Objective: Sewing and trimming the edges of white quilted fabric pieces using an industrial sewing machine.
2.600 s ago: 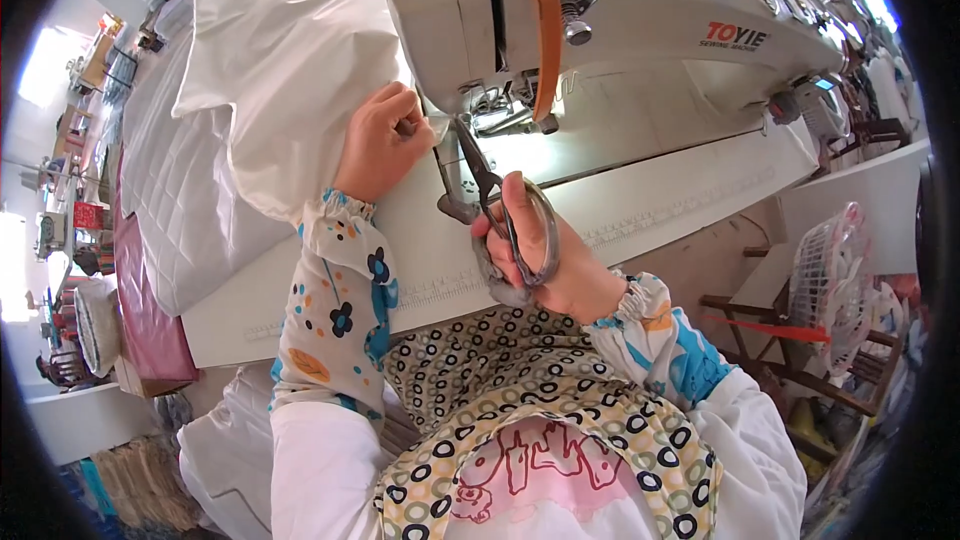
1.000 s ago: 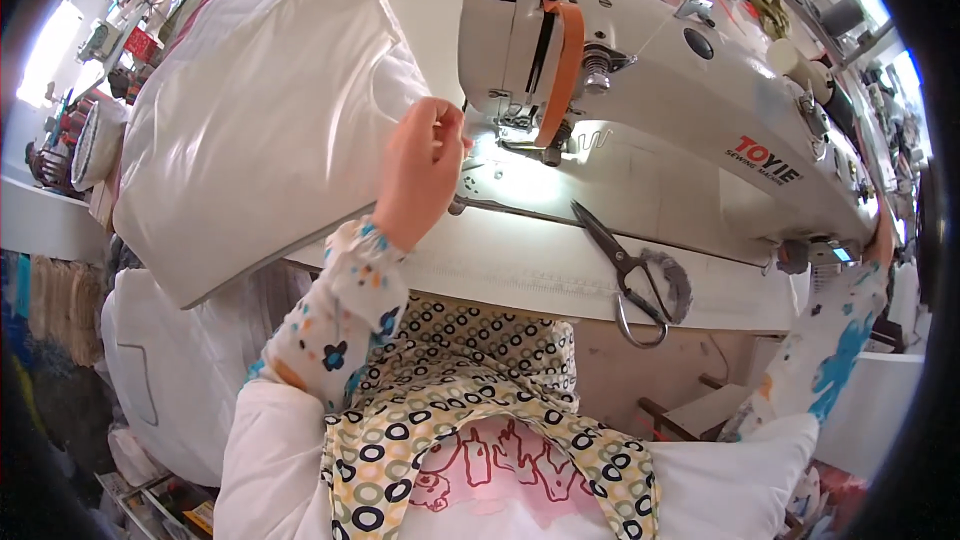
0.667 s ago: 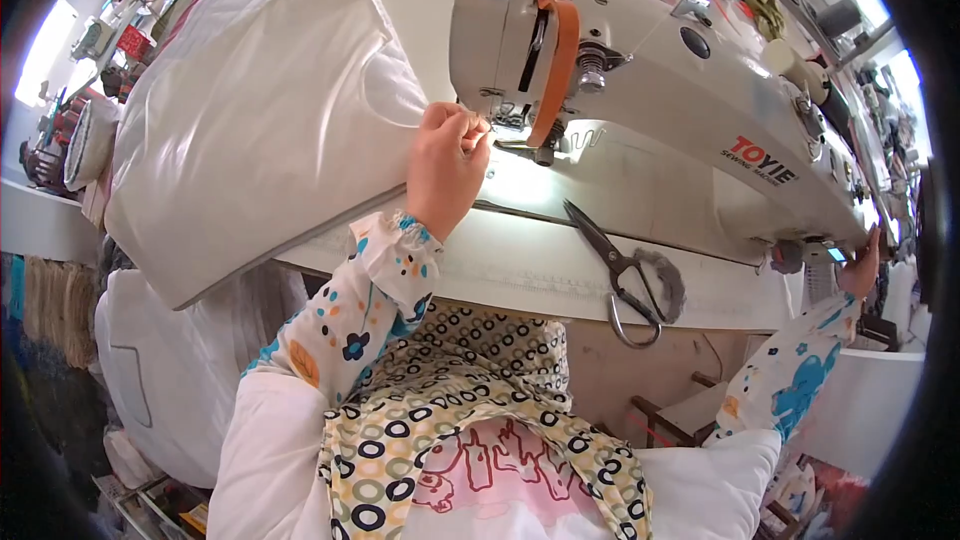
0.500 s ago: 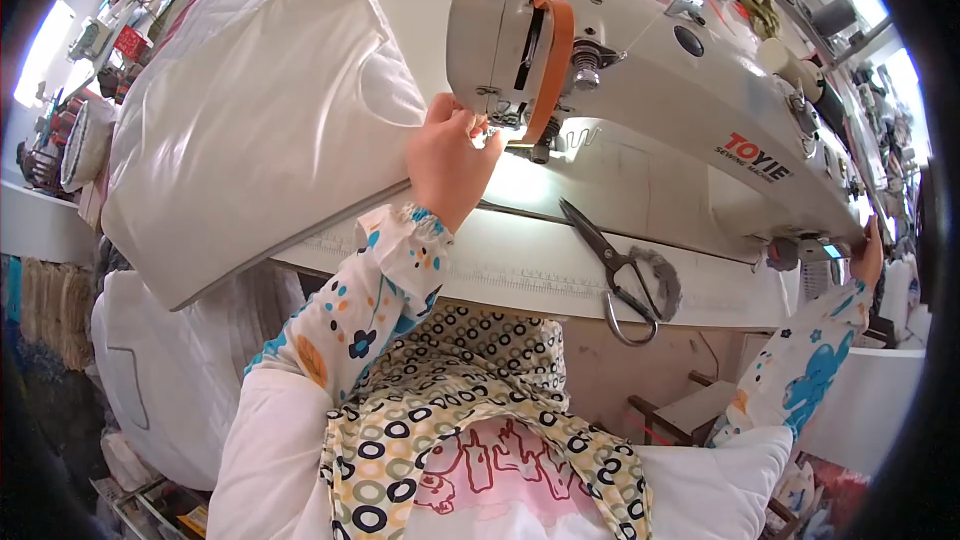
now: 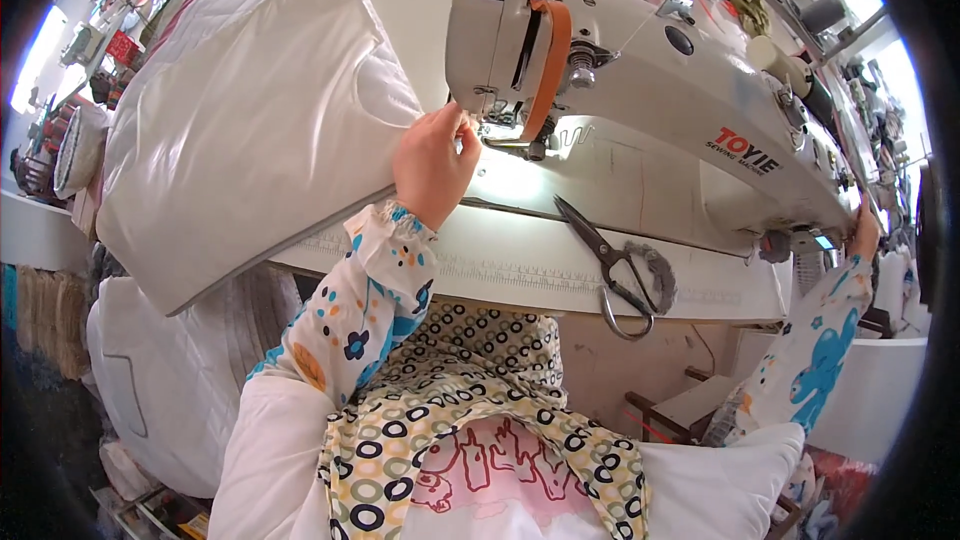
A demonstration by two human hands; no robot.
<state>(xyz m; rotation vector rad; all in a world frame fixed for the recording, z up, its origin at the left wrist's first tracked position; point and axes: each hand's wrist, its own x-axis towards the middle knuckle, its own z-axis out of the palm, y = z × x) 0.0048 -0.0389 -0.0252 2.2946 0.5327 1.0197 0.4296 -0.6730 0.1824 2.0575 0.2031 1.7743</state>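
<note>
At the needle end of a white sewing machine (image 5: 640,50) is my left hand (image 5: 437,162), its thumb and forefinger pinched together. What lies between those fingertips, if anything, is too small to make out. Just left of this hand, a large white padded fabric piece (image 5: 250,130) with a grey edge lies across the table. My right hand (image 5: 865,232) reaches to the far right end of the machine, by its wheel side. Its fingers are mostly hidden behind the machine. Black-bladed scissors (image 5: 612,258) rest on the table's front edge, beside a grey fuzzy ring (image 5: 660,280).
An orange strap (image 5: 550,65) hangs on the machine head, and a lamp lights the plate below. A ruler strip (image 5: 520,275) runs along the table's front edge. More white padded fabric (image 5: 150,380) hangs at lower left. A thread cone (image 5: 775,60) stands behind the machine.
My left hand has drawn slightly left from the needle area, still pinched. My right hand stays at the machine's right end, a little higher. The whole view has shifted slightly.
</note>
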